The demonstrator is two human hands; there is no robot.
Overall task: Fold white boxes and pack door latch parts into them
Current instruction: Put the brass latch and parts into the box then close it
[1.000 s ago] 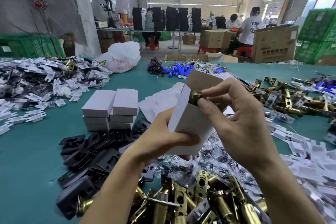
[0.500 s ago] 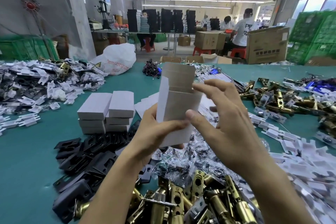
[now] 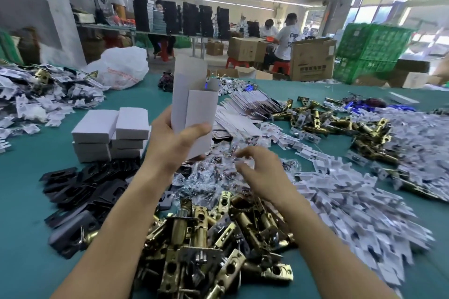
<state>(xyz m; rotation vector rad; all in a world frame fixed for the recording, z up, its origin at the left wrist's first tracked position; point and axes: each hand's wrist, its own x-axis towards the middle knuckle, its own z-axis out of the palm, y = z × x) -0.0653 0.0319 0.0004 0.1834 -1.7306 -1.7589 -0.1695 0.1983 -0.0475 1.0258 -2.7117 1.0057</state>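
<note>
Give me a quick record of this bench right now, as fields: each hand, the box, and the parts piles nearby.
left hand: grips white box upright, top flap open
right hand: fingers loosely curled over clear bags, nothing visibly held
nearest pile: brass latches
left of the arms: black plates
behind the plates: closed white boxes, stacked
surface: green table

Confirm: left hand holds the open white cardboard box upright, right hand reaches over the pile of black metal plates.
Not quite. The head view shows the right hand over the pile of small clear plastic bags, not the black metal plates. The left hand does hold the open white cardboard box upright.
</note>
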